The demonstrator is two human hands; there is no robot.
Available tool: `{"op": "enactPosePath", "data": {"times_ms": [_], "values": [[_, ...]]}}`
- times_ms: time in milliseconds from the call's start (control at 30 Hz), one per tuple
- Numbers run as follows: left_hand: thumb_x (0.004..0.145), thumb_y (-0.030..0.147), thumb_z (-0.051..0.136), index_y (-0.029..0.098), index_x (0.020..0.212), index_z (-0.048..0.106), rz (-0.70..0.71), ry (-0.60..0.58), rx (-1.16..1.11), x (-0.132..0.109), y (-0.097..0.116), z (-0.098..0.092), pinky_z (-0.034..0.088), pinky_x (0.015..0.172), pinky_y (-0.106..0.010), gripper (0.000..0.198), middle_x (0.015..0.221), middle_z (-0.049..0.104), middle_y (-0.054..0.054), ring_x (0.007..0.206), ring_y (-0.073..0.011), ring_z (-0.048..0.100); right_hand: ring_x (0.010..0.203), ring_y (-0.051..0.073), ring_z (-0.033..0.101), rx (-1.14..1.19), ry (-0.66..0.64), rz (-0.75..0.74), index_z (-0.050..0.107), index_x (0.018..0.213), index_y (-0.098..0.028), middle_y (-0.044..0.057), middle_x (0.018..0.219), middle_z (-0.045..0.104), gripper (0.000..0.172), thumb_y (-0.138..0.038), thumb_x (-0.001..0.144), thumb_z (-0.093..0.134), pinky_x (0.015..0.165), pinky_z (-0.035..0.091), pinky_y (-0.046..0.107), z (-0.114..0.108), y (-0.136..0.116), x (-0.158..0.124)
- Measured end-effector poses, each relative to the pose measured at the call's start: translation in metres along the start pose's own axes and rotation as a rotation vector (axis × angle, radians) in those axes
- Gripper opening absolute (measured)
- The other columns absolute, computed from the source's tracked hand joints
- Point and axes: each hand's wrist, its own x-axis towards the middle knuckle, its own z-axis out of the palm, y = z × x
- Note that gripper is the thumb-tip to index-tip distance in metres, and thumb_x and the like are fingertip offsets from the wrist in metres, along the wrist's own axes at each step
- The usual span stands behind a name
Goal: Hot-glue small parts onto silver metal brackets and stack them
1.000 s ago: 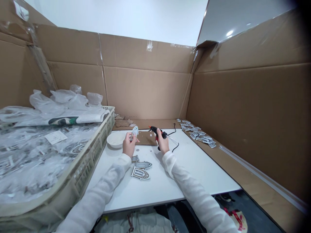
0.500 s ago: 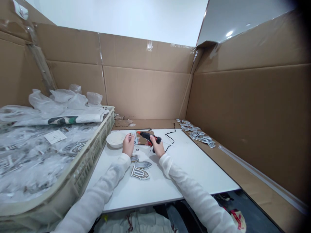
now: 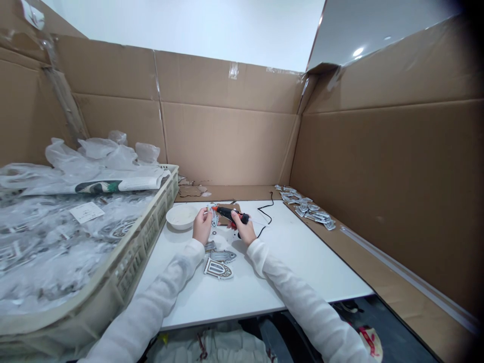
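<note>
Tall brown cardboard walls (image 3: 227, 141) stand around the whole work place on three sides. At the left a big beige plastic crate (image 3: 151, 227) is full of clear plastic bags (image 3: 56, 222) with small parts inside, and its edge lies over the left border of the flat white surface (image 3: 295, 262). Along the right side of the surface, on the brown cardboard strip, a row of small grey decorative pieces (image 3: 308, 206) lies well apart from the hands. A round white bowl (image 3: 181, 217) stands on the surface just beside the crate, near the left hand.

Two flat grey arch-shaped ornaments (image 3: 219, 264) lie on the surface between the two white sleeves, close to the wrists. The right hand (image 3: 245, 232) is closed around the handle of a black hot glue gun with an orange tip (image 3: 229, 213); its black cable (image 3: 264, 214) runs away over the surface to the back. The gun is held above the surface and its tip points to the left. The left hand (image 3: 202, 227) pinches a small pale flat piece (image 3: 214, 218) between its fingers, held upright above the surface. The orange tip is at this piece; I cannot tell if it really touches.
</note>
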Motion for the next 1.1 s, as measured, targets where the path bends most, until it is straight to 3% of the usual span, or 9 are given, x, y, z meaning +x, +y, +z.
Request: {"op": "enactPosePath", "data": {"times_ms": [567, 1100], "values": [[0.076, 0.034, 0.051, 0.017, 0.084, 0.049, -0.031, -0.003, 0.039, -0.001, -0.001, -0.001, 0.046, 0.047, -0.020, 0.019, 0.066, 0.065, -0.002, 0.053, -0.0128, 0.062, 0.043, 0.011, 0.045, -0.050, 0.016, 0.036, 0.053, 0.044, -0.017, 0.003, 0.044, 0.053, 0.055, -0.061, 0.075, 0.043, 0.051, 0.038, 0.025, -0.002, -0.005, -0.001], [0.073, 0.040, 0.053, 0.017, 0.084, 0.051, 0.017, -0.019, 0.036, 0.000, -0.005, -0.002, 0.050, 0.049, -0.024, 0.026, 0.066, 0.065, -0.003, 0.066, -0.0178, 0.065, 0.046, 0.012, 0.047, -0.075, 0.028, 0.059, 0.048, 0.038, -0.019, 0.001, 0.042, 0.050, 0.056, -0.061, 0.075, 0.042, 0.057, 0.039, 0.025, -0.004, -0.010, -0.001]]}}
